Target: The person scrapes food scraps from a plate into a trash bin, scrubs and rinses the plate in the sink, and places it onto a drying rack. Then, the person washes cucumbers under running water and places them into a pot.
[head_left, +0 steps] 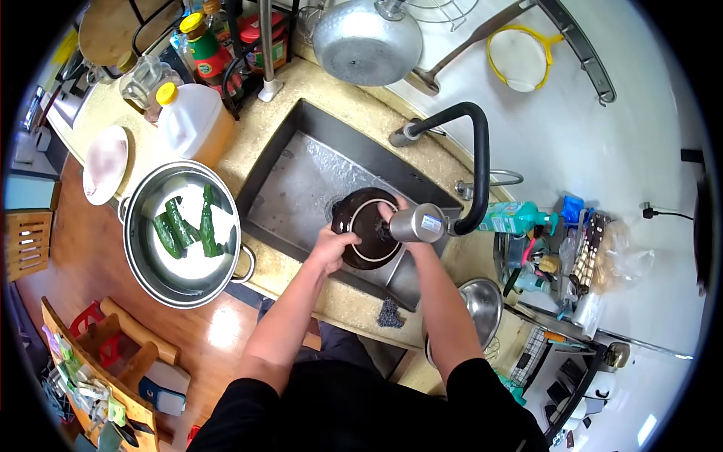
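2 bare hands work on 1 dark brown dish (367, 252) over the near side of the sink (286, 177), below the spray head (416, 224) of the black faucet (483, 151). The left hand (330, 247) grips the near-left rim, thumb on the upper face and the other fingers apparently curled beneath. The right hand (393, 206) lies at the opposite edge, partly covered by the spray head, so I cannot tell whether it pinches the rim or only presses on the surface.

The step in hand looks like washing — a rub or a rinse, though no water stream can be made out. The next move seems to call for a firm left-hand hold while the right works round the face, as wet glaze could slip.

The dish is round, glossy and nearly black-brown, with 1 pale ring that may be a foot — perhaps the underside faces up. A dark patch shows by the right fingertips; whether it is a scrubber is unclear.
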Motion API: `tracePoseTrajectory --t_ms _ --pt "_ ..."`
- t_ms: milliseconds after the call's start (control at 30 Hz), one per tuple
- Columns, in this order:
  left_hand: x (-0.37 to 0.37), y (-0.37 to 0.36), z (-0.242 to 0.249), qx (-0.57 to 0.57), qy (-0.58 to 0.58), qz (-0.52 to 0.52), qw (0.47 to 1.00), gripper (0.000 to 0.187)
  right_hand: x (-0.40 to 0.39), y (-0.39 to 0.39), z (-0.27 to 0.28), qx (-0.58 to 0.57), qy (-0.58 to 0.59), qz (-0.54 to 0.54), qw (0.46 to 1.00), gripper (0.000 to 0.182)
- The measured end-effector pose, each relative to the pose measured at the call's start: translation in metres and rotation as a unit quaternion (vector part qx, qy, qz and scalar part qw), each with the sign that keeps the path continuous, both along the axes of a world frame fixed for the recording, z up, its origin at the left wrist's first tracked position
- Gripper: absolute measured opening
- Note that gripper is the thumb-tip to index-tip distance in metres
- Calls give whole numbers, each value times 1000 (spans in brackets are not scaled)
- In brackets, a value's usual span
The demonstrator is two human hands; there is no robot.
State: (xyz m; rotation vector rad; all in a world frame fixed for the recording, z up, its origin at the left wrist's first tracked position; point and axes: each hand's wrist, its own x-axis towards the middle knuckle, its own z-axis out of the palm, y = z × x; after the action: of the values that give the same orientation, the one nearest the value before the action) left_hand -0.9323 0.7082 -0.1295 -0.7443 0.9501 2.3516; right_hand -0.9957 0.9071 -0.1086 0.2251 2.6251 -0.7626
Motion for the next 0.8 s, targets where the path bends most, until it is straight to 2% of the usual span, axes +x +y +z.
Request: tracePoseTrajectory --t_ms 33,67,100,133,167,200,267,300,333,400,433,467,500,567,600,633,667,700,733,767,800 --pt "-4 -4 -14 38 -4 -4 999 45 18 3 8 -193 -33 -114 974 41" --pt "-8 -4 -20 66 -7 16 998 44 35 6 16 -365 -53 -238 898 40" --pt "-15 -3 -19 89 -9 23 996 45 48 20 -24 -476 -30 -340 810 39" --pt "-21 -1 -19 113 -11 30 993 46 56 31 -46 -572 -7 -432 697 38" --pt "-26 2 -23 131 12 9 991 43 61 17 -29 -604 22 -426 673 38" --pt "-28 8 -25 132 11 38 990 40 66 -1 -13 -635 50 -419 647 38" --pt "-36 20 -13 131 8 94 987 36 65 -16 -2 -570 120 -453 675 39" --pt "-40 37 -43 38 7 162 986 36 65 -22 5 -554 138 -458 682 40" --pt "-39 56 -38 -164 -41 190 967 48 65 -28 12 -537 155 -462 688 40" --pt "-16 99 -43 -332 0 143 932 64 58 -38 19 -481 224 -456 714 38" --pt "-5 112 -30 -241 25 169 955 73 55 -37 15 -467 244 -446 724 37" --pt "-3 123 -24 -190 -44 200 960 70 56 -35 9 -451 262 -436 733 35" --pt "-7 117 -25 -130 -53 192 971 67 57 -27 1 -453 276 -420 736 33" --pt "-35 86 -35 9 -79 164 983 61 63 -26 44 -365 199 -313 854 37" --pt "-53 65 -39 -1 -108 97 989 57 65 -22 61 -315 157 -252 902 39" --pt "-70 50 -53 -30 -64 46 996 54 70 -10 53 -366 118 -181 905 44" --pt "-78 41 -56 -60 -20 -7 998 51 72 -9 43 -357 107 -196 907 41" --pt "-72 45 -56 -211 104 19 972 49 76 -13 32 -350 97 -214 907 38" --pt "-70 51 -43 -355 227 46 906 48 75 -19 21 -345 89 -228 906 35" --pt "-64 60 -35 -462 282 85 837 42 73 -23 9 -283 139 -205 927 29" --pt "-60 63 -31 -486 297 91 817 40 71 -24 -4 -264 163 -162 937 25"
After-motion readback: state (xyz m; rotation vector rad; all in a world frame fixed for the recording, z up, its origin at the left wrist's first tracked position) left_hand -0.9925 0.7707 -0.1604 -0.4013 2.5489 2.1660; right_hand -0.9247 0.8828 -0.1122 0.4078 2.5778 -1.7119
